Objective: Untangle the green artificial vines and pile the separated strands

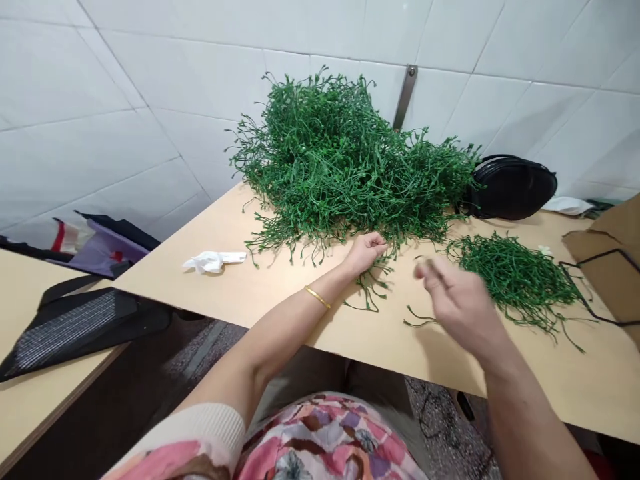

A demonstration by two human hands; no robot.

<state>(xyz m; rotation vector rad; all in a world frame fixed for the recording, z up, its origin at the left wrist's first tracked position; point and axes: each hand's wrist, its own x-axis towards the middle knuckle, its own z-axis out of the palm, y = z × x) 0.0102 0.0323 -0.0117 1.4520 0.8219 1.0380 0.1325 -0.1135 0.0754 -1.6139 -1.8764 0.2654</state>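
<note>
A large heap of green artificial plant stems [340, 153] with small budded tips lies along the back of the table. My left hand [367, 253] is closed at the heap's front edge, with stems showing beyond its fingers and under the wrist. My right hand [457, 300] is above the table between the heap and a smaller pile of the same stems [515, 277]. It is blurred by motion, its fingers drawn together in a pinch; a small dark bit shows at the fingertips, too smeared to name. A loose stem [420, 321] lies beneath it.
A crumpled white tissue [210, 262] lies on the table [280, 293] at left. Behind the small pile stand a round black case [515, 187] and, at right, a cardboard box [607, 267] with a black strap. A black mesh bag [70, 327] rests on another table at left. A tiled wall closes the back.
</note>
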